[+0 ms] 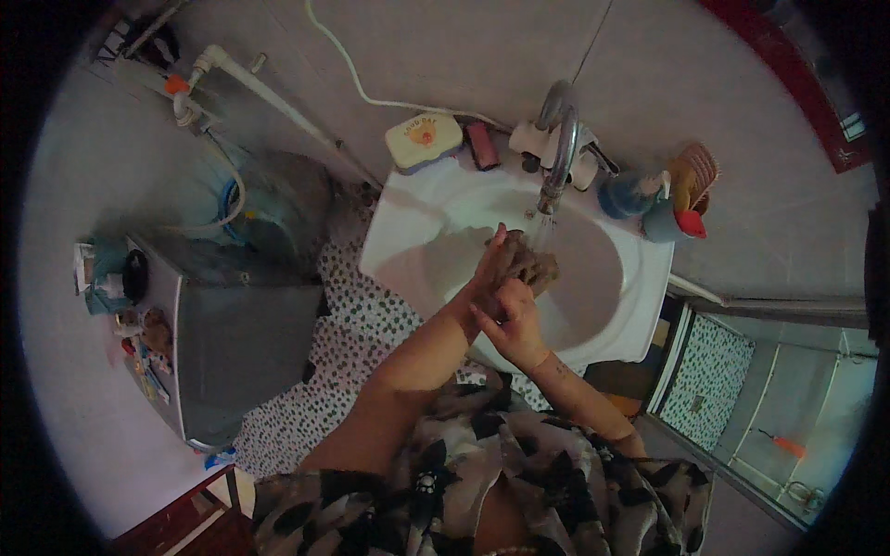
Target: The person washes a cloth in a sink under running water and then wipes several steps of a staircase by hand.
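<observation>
Over the washbasin [382,227], both my hands are close together under the running tap [567,139]. A crumpled, brownish wet thing, perhaps a cloth [540,266], lies in the stream; its exact kind is not clear. My left hand [497,258] holds it, thumb stretched up and the other fingers mostly hidden by it. Just nearer to me, my right hand [515,324] is closed, its curled fingers against the brownish thing and its thumb toward my left wrist. Water falls from the spout onto the thing.
A yellow-and-white soap box [425,141] and a reddish block [482,146] sit on the basin's back left ledge. At the right stand a blue pump bottle [632,195], a cup [663,222] and a brush [697,171]. A grey washing machine [246,361] stands left.
</observation>
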{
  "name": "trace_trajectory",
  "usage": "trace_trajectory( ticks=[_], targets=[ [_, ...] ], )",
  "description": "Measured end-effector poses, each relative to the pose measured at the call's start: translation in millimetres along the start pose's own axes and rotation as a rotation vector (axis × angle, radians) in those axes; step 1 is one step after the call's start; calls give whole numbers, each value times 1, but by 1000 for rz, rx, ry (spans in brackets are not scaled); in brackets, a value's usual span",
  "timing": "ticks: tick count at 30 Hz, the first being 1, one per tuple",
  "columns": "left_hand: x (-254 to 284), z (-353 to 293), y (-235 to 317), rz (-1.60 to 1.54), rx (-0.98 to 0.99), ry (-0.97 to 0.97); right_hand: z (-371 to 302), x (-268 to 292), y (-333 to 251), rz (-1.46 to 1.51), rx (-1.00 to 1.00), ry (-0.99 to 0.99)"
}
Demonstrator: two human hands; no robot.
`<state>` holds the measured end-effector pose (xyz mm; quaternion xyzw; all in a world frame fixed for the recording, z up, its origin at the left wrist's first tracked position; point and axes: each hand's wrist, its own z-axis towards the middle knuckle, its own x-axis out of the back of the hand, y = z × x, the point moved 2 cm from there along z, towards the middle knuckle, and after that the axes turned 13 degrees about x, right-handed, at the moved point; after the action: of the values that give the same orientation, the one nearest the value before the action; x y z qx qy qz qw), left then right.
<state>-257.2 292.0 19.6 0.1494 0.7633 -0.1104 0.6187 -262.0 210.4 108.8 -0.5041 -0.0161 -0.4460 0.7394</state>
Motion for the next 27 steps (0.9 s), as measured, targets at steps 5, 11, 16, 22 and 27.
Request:
trace_trajectory(
  ticks=[5,11,16,22,27],
  targets=[
    [-12,7,-6,15,-223,691,22,36,110,87,-722,426],
    [49,5,39,-10,-153,451,15,-13,82,60,-505,312],
    [-15,18,7,-16,-226,749,8,15,133,-266,-709,45],
    [-18,19,36,601,-203,824,10,48,118,579,-857,503],
    [-37,13,49,752,-419,816,-3,49,106,747,-757,192]
  ],
)
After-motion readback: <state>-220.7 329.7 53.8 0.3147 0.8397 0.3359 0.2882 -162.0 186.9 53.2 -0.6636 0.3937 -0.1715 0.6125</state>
